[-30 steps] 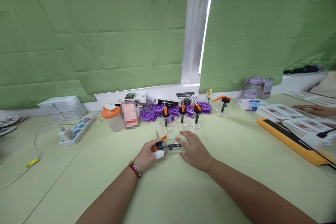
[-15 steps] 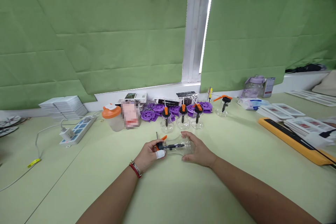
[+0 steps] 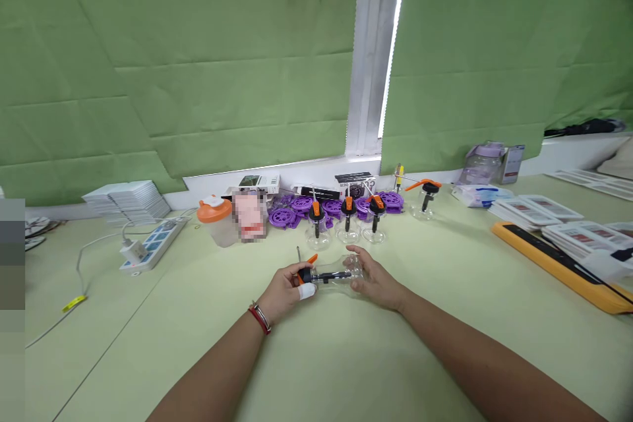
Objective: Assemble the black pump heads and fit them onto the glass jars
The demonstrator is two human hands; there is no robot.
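While both hands meet at the middle of the pale green table [image 3: 148,343], a small clear bottle [image 3: 339,275] lies on its side between them, so its long axis runs from left to right, almost parallel to the near table edge. The left hand [image 3: 287,288] pinches the cap end: the thumb, which wears a white wrap, and the fingers close around the black and orange pump top [image 3: 305,271]. A thin pin and an orange lever stick out from this top, up and to the left. The right hand [image 3: 374,279] cups the other end, the base of the bottle, with the fingers curved over it and the palm just behind. Both hands touch the bottle, and neither is clearly nearer; the bottle seems to be just above the table or resting on it, and this cannot be told for sure.

The bottle looks transparent and empty, with a waist in the middle, and a dark tube runs inside along its length.

Behind the hands, 3 similar bottles [image 3: 346,227] stand upright in a row, and a 4th one [image 3: 424,201] stands apart to the right. Purple wheels [image 3: 284,217] lie near the wall.
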